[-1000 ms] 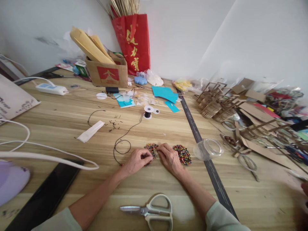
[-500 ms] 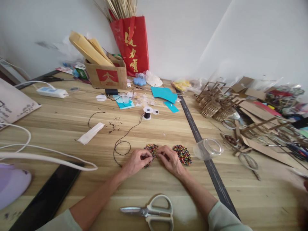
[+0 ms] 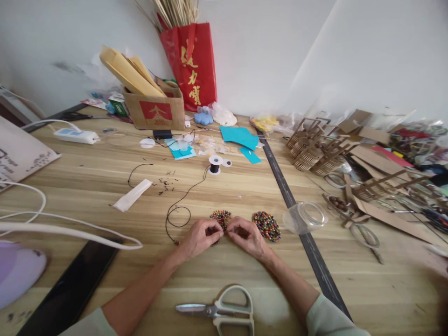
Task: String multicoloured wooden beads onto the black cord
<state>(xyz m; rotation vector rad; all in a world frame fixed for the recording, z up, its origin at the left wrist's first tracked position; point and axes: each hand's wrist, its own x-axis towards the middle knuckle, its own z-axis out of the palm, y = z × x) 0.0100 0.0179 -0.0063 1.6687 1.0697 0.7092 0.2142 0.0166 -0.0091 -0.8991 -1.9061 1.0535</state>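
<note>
Over a pile of small multicoloured beads [image 3: 220,215], my left hand [image 3: 200,237] pinches with thumb and forefinger. A thin black cord [image 3: 189,190] loops on the table and reaches that hand's wrist side, where a few red beads [image 3: 177,242] show on it. The cord's end seems to lie in the pinch, though fingers hide it. Fingertip to fingertip with it, my right hand [image 3: 247,235] is closed in a pinch too; what it holds is too small to make out. A second bead pile [image 3: 266,226] lies just right of my right hand.
Scissors [image 3: 224,309] lie near the front edge, between my forearms. A spool of black cord [image 3: 214,165] stands behind the beads. A clear plastic jar [image 3: 304,217] lies to the right, near woven baskets [image 3: 311,149]. A white cable [image 3: 87,229] and a black slab [image 3: 70,289] are at left.
My right hand's fingers have curled more and its tips have dropped slightly toward the left fingertips. My left hand stays almost in place. The view has shifted slightly.
</note>
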